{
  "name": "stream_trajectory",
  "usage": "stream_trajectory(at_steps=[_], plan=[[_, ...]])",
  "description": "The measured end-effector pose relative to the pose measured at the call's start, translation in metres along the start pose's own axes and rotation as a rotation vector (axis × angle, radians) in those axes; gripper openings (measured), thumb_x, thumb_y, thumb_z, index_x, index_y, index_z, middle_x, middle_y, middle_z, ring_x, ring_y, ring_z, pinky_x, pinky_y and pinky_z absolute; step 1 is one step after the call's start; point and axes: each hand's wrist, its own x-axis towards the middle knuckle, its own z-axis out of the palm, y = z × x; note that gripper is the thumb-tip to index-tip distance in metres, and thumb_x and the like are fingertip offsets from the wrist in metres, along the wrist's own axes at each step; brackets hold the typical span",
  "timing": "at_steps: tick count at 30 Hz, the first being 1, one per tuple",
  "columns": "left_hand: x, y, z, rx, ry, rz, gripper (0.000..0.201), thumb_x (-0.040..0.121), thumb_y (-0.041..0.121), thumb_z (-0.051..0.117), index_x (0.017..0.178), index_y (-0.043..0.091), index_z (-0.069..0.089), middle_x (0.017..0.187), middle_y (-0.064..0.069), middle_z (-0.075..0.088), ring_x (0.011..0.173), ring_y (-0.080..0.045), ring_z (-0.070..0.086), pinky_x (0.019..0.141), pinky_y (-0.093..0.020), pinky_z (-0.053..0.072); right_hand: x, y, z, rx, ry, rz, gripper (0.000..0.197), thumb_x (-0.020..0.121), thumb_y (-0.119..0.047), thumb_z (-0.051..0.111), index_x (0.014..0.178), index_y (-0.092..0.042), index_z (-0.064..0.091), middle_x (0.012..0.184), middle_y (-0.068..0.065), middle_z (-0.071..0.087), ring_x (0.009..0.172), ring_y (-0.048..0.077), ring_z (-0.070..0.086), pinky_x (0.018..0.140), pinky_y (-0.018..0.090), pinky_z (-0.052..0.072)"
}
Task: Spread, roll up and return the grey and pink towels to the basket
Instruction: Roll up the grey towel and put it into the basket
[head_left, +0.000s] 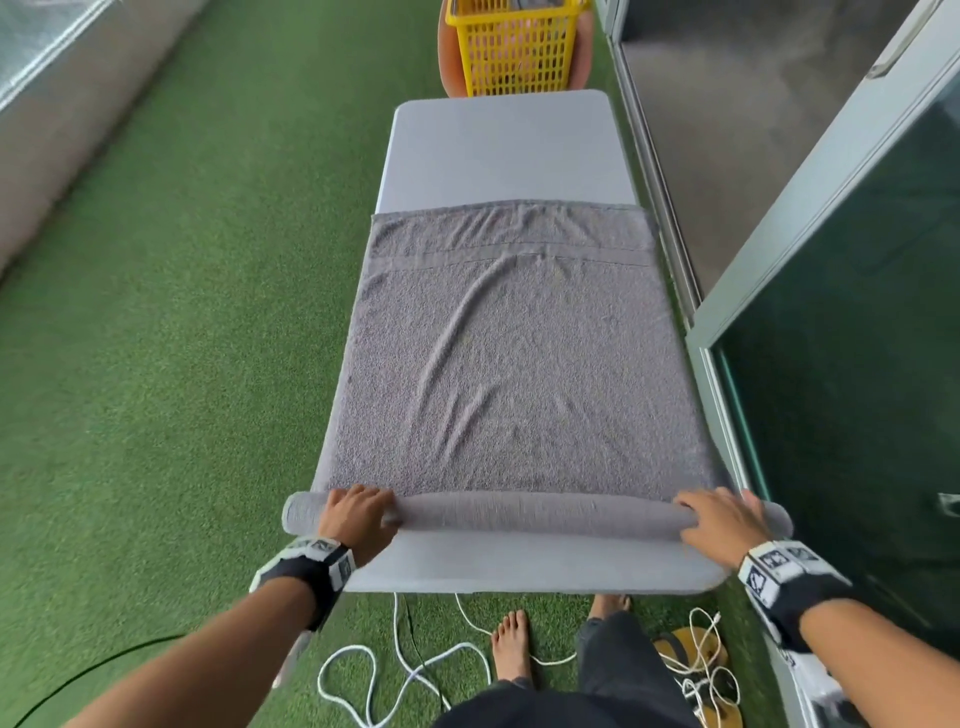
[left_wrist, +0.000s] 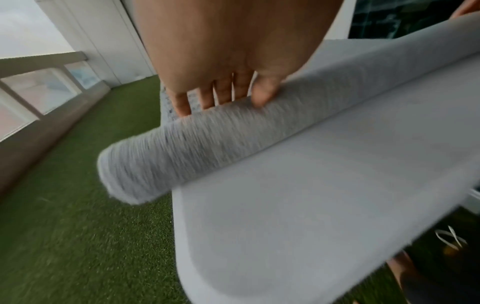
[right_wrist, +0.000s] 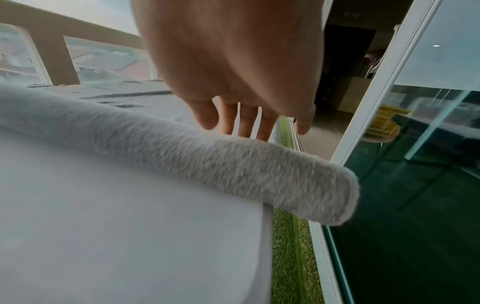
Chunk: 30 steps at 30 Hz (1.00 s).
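Note:
A grey towel (head_left: 514, 353) lies spread along the pale grey table (head_left: 504, 150), its sides hanging a little over both long edges. Its near end is wound into a roll (head_left: 535, 512) across the table, with both ends sticking out past the edges. My left hand (head_left: 358, 512) rests on the roll's left part (left_wrist: 207, 148), fingers (left_wrist: 182, 102) reaching over the top. My right hand (head_left: 719, 519) lies flat with straight fingers (right_wrist: 246, 121) on the roll's right part (right_wrist: 233, 164). The yellow basket (head_left: 514, 47) stands beyond the table's far end. I see no pink towel plainly.
A glass sliding door (head_left: 831, 364) runs close along the table's right side. Green turf (head_left: 182, 364) covers the floor on the left, up to a low balcony wall (head_left: 62, 130). White cables (head_left: 415, 670), yellow sandals (head_left: 691, 654) and my bare feet lie below the near edge.

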Motion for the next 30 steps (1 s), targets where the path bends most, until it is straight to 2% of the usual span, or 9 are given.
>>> stream_trajectory(at_steps=[3,5,8,14,17,20,23,26,30], plan=[[0.024,-0.006,-0.011,-0.068,0.052,-0.023,0.040,0.097,0.033,0.030,0.129,0.020,0.049,0.130,-0.001,0.057,0.114,-0.021,0.052,0.100,-0.037,0.033,0.022,0.002,-0.018,0.091,0.110,0.000,0.041,0.100,-0.038,0.036,0.140,-0.037,0.044,0.149,-0.013,0.042,0.135,0.015,0.040,0.117,0.049,0.016],[0.029,-0.009,-0.010,-0.058,0.029,-0.027,0.063,0.092,0.054,0.020,0.140,0.019,0.041,0.141,-0.002,0.050,0.128,-0.021,0.046,0.109,-0.041,0.029,0.027,0.001,-0.017,0.128,0.094,-0.015,0.051,0.099,-0.053,0.034,0.146,-0.033,0.038,0.154,-0.012,0.036,0.141,0.014,0.034,0.118,0.051,0.011],[0.019,-0.005,0.000,0.049,-0.060,-0.014,0.075,0.085,0.059,0.056,0.144,0.018,0.037,0.146,-0.001,0.045,0.134,-0.021,0.040,0.116,-0.043,0.023,0.015,-0.002,-0.003,0.037,0.019,-0.020,0.068,0.090,-0.052,0.055,0.149,-0.031,0.030,0.156,-0.009,0.033,0.145,0.013,0.026,0.119,0.051,0.008],[-0.015,0.009,0.018,0.088,-0.018,-0.020,0.041,0.071,0.018,0.072,0.110,0.018,0.058,0.105,0.001,0.064,0.095,-0.020,0.059,0.092,-0.036,0.047,-0.015,-0.010,0.019,-0.007,0.116,-0.025,0.062,0.078,-0.033,0.073,0.134,-0.033,0.046,0.136,-0.011,0.053,0.130,0.016,0.044,0.111,0.043,0.022],[-0.037,0.010,0.029,0.016,-0.002,0.029,0.043,0.046,0.017,0.084,0.082,0.021,0.060,0.076,0.007,0.063,0.067,-0.014,0.058,0.068,-0.031,0.055,-0.029,-0.005,0.039,0.029,0.110,-0.039,0.057,0.066,-0.023,0.080,0.117,-0.034,0.057,0.119,-0.010,0.063,0.115,0.018,0.055,0.102,0.042,0.034],[-0.057,0.005,0.039,-0.047,-0.021,0.068,0.038,0.049,0.028,0.083,0.078,0.026,0.059,0.073,0.012,0.064,0.065,-0.009,0.059,0.064,-0.029,0.056,-0.041,-0.003,0.047,0.002,0.059,-0.031,0.049,0.071,-0.031,0.076,0.115,-0.039,0.055,0.118,-0.017,0.061,0.115,0.013,0.053,0.108,0.041,0.030],[-0.058,-0.006,0.035,-0.064,-0.068,0.091,0.020,0.076,0.036,0.064,0.091,0.024,0.060,0.089,0.010,0.066,0.078,-0.010,0.058,0.080,-0.035,0.053,-0.038,-0.001,0.036,-0.045,0.002,-0.042,0.033,0.083,-0.042,0.057,0.115,-0.044,0.052,0.123,-0.022,0.057,0.120,0.005,0.047,0.116,0.042,0.014],[-0.038,-0.015,0.023,-0.044,0.048,0.102,0.031,0.086,0.037,0.039,0.100,0.017,0.059,0.101,-0.001,0.063,0.083,-0.014,0.048,0.083,-0.039,0.050,-0.023,0.002,0.016,0.008,-0.018,-0.037,0.034,0.093,-0.036,0.045,0.127,-0.044,0.046,0.139,-0.018,0.050,0.130,0.007,0.043,0.118,0.048,0.008],[-0.017,-0.022,0.018,-0.079,0.098,-0.057,0.057,0.096,0.042,0.034,0.144,0.011,0.040,0.148,-0.010,0.041,0.133,-0.030,0.041,0.111,-0.050,0.032,-0.013,-0.006,0.004,0.141,0.044,-0.040,0.051,0.103,-0.047,0.025,0.153,-0.037,0.017,0.160,-0.019,0.016,0.148,0.007,0.014,0.118,0.051,-0.007]])
